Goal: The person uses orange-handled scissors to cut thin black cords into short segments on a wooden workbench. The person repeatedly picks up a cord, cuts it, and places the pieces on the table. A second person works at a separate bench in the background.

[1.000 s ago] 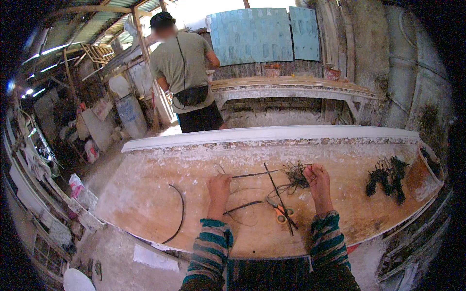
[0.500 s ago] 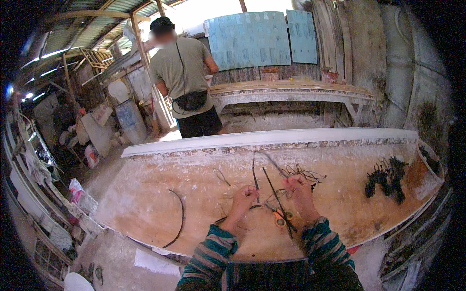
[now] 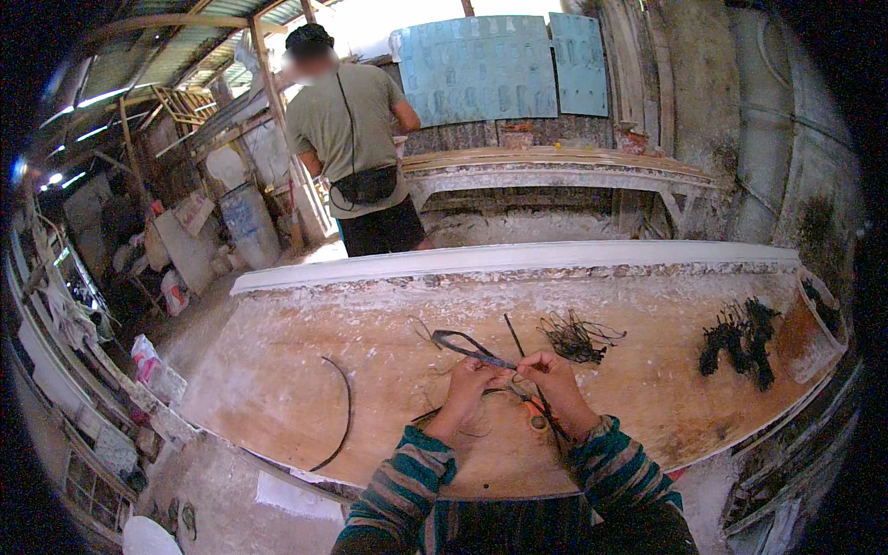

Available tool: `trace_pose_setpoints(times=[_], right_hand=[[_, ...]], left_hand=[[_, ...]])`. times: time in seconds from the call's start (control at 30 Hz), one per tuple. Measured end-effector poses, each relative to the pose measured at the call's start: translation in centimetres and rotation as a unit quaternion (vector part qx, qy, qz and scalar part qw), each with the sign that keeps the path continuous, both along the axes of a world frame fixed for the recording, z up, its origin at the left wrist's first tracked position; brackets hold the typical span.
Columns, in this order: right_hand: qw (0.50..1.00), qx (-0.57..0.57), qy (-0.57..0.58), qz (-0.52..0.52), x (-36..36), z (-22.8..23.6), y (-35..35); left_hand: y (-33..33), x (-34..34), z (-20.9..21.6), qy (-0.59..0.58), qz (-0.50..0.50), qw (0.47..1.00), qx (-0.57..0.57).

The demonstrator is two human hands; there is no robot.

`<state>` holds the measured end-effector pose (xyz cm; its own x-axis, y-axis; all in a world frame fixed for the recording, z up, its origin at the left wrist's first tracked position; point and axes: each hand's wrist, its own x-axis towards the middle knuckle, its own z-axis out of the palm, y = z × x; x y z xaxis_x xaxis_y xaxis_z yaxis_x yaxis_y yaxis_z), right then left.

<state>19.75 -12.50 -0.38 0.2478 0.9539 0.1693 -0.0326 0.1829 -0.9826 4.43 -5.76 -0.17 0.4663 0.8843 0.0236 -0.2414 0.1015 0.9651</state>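
Dark flat strip [image 3: 467, 346], bent into a loop, is held just above the bench [image 3: 277, 370] middle, toward its near edge. Left hand [image 3: 465, 387] pinches its near end; right hand [image 3: 546, 375] is closed on it beside the left, fingertips touching. Scissors with orange handles [image 3: 534, 413] lie under the hands. Progress, judging by layout: one loop being formed; tangled thin strands [image 3: 575, 335] just right, dark finished-looking bundles [image 3: 740, 338] near the right end. Curved strip [image 3: 340, 416] toward the left near edge looks untouched. Person in olive shirt [image 3: 350, 129] stands beyond the far edge.
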Motion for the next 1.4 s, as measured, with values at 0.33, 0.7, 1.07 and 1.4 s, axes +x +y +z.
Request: trace_pose_setpoints(times=[0.33,0.7,1.07,1.4], right_hand=[[0.999,0.006,-0.041,-0.012,0.0,-0.1,0.1],[0.997,0.03,-0.062,-0.026,0.1,-0.5,0.4],[0.996,0.024,-0.084,0.012,-0.1,-0.7,0.3],[0.989,0.051,-0.141,0.015,0.1,-0.6,0.6]], left_hand=[[-0.3,0.1,0.1,0.013,-0.042,0.999,0.007],[-0.3,0.2,-0.4,-0.026,-0.057,0.998,-0.008],[-0.3,0.4,-0.7,-0.016,-0.053,0.998,-0.01],[0.4,0.1,-0.8,-0.06,-0.009,0.996,-0.071]])
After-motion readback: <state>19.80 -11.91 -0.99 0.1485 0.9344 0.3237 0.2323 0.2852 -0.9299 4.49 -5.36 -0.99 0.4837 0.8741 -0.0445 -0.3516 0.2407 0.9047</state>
